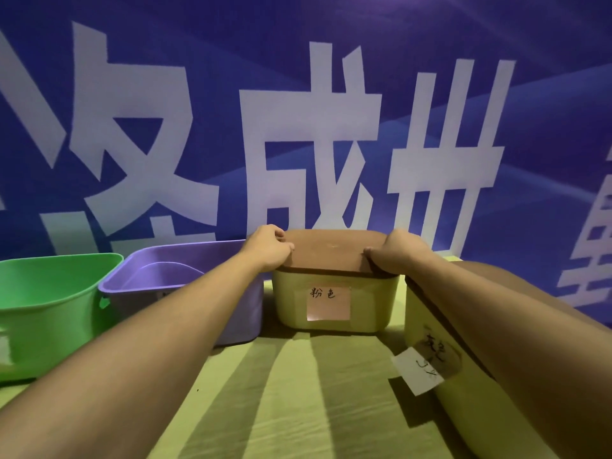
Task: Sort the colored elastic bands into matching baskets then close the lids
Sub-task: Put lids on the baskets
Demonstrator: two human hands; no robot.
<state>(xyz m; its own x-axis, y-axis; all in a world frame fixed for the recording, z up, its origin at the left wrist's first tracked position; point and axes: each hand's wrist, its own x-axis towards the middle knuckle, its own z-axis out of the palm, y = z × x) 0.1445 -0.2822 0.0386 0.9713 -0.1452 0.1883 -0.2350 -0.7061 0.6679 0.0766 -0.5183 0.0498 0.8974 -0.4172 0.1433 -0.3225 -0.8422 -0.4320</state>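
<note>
Right basket (430,329) half-hidden behind forearm (516,326)

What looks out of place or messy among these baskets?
One thing: the white paper label on the cream basket at the right hangs crooked, one corner sticking out past the wall. The pink label on the middle basket sits flat. Both hands rest on its brown lid.

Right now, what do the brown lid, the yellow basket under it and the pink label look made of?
Brown lid: looks like matte moulded plastic, even colour, rounded edge; could be wood-look. Yellow basket: smooth plastic, soft sheen, rounded corners. Pink label: paper, flat with handwritten ink, probably a sticky note.
</note>
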